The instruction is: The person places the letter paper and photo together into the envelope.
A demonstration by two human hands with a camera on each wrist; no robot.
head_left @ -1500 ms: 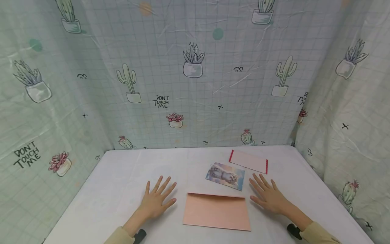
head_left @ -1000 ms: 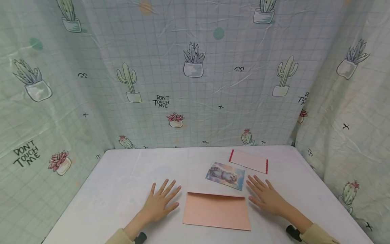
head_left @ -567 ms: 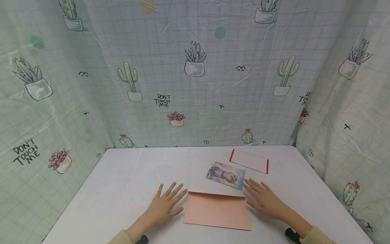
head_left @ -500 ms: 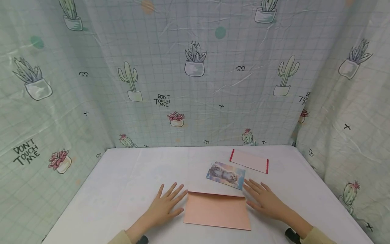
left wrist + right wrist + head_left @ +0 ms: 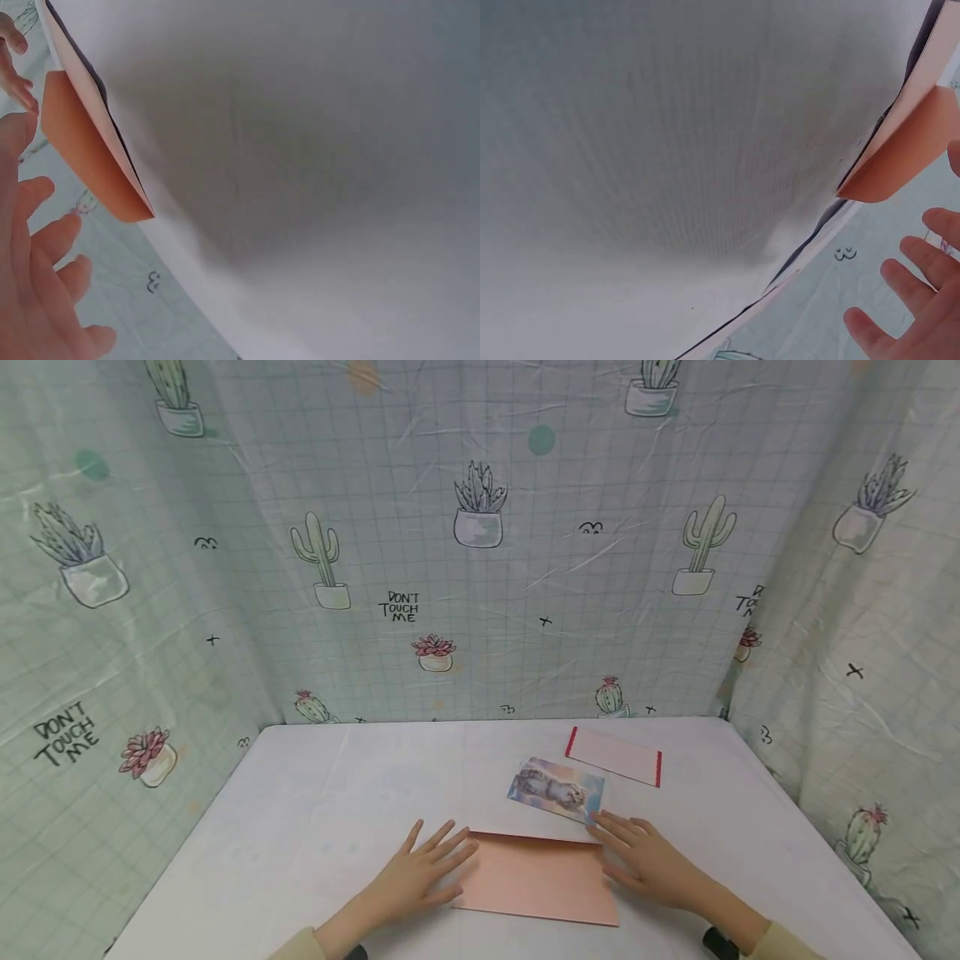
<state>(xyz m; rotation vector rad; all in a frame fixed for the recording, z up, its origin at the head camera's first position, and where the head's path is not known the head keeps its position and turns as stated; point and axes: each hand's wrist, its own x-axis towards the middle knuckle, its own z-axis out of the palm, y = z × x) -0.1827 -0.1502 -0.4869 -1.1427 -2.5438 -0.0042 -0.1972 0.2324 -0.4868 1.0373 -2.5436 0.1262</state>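
Observation:
A peach envelope lies near the table's front; both wrist views show its orange flap raised. My left hand, fingers spread, is over the envelope's left edge. My right hand, fingers extended, is at its right edge; its fingertips overlap the lower right corner of a kitten picture card in the head view. In the wrist views, the left hand and right hand appear raised above the table, holding nothing. Whether any fingertip touches the envelope, I cannot tell.
Behind the kitten card lies a pale pink slip with red ends. The white table is enclosed at the back and sides by a cactus-print cloth.
Both hands have moved inward, the left rightward and the right leftward, closing in on the envelope's sides. The envelope, card and slip have stayed in place.

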